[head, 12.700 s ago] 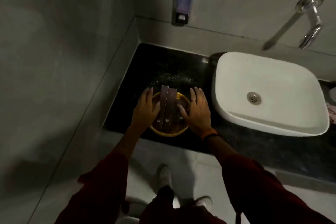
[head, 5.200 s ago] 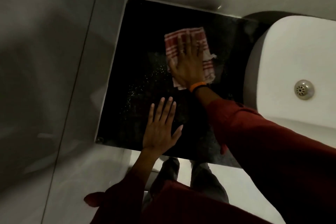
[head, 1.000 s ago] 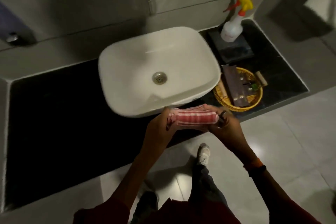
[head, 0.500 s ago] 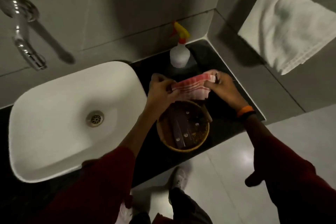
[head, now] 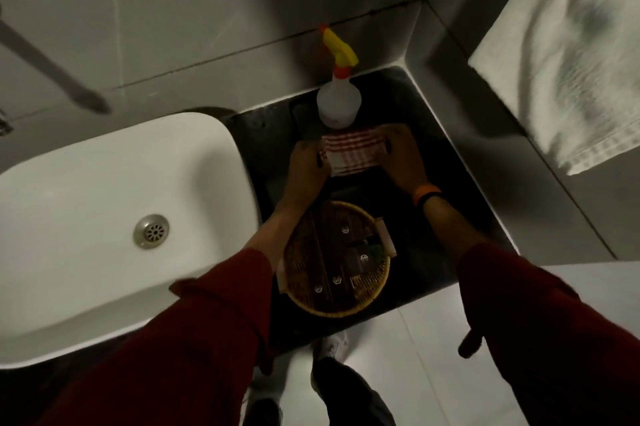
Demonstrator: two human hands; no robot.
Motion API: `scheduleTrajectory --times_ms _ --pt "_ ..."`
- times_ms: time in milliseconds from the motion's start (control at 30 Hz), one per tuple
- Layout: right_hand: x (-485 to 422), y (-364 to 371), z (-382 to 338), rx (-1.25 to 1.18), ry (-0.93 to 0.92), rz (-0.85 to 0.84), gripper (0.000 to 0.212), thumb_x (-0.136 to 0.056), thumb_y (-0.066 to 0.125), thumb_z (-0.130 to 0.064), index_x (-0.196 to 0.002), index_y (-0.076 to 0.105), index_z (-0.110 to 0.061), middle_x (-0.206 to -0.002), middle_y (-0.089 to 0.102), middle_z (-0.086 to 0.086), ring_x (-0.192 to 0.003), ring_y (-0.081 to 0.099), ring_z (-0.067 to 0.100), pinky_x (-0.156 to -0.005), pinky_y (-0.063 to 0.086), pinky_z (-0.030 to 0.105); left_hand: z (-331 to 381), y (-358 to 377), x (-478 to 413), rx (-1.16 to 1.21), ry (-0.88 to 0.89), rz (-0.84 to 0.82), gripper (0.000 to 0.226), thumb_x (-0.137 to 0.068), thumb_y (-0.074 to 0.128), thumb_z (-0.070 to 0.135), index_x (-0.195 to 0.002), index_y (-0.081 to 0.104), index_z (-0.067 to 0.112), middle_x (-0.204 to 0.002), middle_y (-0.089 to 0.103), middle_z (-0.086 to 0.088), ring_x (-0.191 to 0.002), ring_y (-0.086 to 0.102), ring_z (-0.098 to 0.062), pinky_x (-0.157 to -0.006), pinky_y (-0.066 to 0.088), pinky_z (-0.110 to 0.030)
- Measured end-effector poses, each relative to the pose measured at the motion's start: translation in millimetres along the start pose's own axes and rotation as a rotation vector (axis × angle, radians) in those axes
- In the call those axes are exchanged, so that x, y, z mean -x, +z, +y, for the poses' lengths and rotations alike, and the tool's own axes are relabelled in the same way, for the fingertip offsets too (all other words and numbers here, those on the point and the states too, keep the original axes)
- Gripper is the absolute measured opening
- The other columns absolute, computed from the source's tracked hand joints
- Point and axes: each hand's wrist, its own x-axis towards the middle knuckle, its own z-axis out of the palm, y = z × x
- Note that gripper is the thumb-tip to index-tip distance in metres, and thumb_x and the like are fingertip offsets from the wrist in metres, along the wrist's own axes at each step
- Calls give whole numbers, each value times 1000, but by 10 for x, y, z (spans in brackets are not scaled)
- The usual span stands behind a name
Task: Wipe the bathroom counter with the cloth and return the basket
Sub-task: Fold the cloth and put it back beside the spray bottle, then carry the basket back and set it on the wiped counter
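Note:
A folded red-and-white striped cloth (head: 351, 153) is held flat over the black counter (head: 446, 218), right of the sink and just in front of a spray bottle. My left hand (head: 306, 162) grips its left edge and my right hand (head: 401, 157) grips its right edge. Whether the cloth touches the counter I cannot tell. The round woven yellow basket (head: 375, 294) stands on the counter nearer to me, between my forearms, with dark brown packets and a small pale box inside.
A white basin (head: 104, 211) fills the left. A white spray bottle (head: 338, 103) with a yellow trigger stands at the back wall. A white towel (head: 568, 55) hangs on the right wall. Pale floor tiles (head: 415, 356) and my shoes lie below the counter's edge.
Over the last second my hands carried the folded cloth from the sink's front to the right counter and lowered it beyond the basket. Earlier, the basket stood left and the cloth wiped there.

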Motion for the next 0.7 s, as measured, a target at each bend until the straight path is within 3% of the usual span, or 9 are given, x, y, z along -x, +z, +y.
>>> scheduleTrajectory --times_ms 133,233,333,400,467,600,700 --pt "603 158 -52 -121 97 144 26 -99 59 -22 -121 66 -11 -126 63 13 -116 61 27 -96 49 38 71 -153 716 -9 -117 36 39 -91 62 7 -129 58 5 -134 51 -14 -127 50 -28 -106 38 -27" --pt "1135 313 -47 -288 274 90 32 -98 58 -41 -124 64 -24 -116 65 -6 -108 63 13 -94 49 34 4 -234 1366 -4 -264 58 51 -95 55 16 -144 43 15 -150 39 -8 -138 41 -23 -113 31 -29" --pt "1488 448 -25 -257 268 24 23 -100 57 -35 -113 65 -18 -99 65 -9 -98 65 17 -91 50 36 -131 -217 1766 45 -461 -35 69 -96 52 12 -156 20 17 -158 36 -10 -142 40 -27 -117 34 -38" --pt "1620 490 -52 -207 185 27 17 -103 53 -24 -103 65 -12 -92 67 -1 -87 67 21 -86 54 42 -230 -228 1875 53 -532 -67 66 -99 48 11 -157 17 18 -154 45 -11 -136 48 -30 -114 41 -44" --pt "1723 514 -88 -165 192 54 19 -105 50 -22 -101 64 -10 -90 67 2 -81 66 20 -81 55 41 -294 -273 1947 46 -524 -69 59 -97 47 9 -153 30 16 -145 55 -13 -129 56 -32 -108 46 -46" --pt "2111 598 -199 -35 250 67 29 -107 45 -27 -111 64 -6 -87 66 4 -83 69 27 -66 46 23 -378 -455 2274 113 -494 -81 54 -91 53 11 -143 45 22 -122 70 -9 -106 69 -28 -93 55 -37" --pt "2540 762 -426 11 265 28 30 -106 43 -27 -111 65 -7 -78 66 2 -69 65 19 -60 44 22 -508 -687 2768 146 -531 -69 55 -86 53 23 -140 47 32 -113 73 -7 -100 71 -26 -91 57 -37"
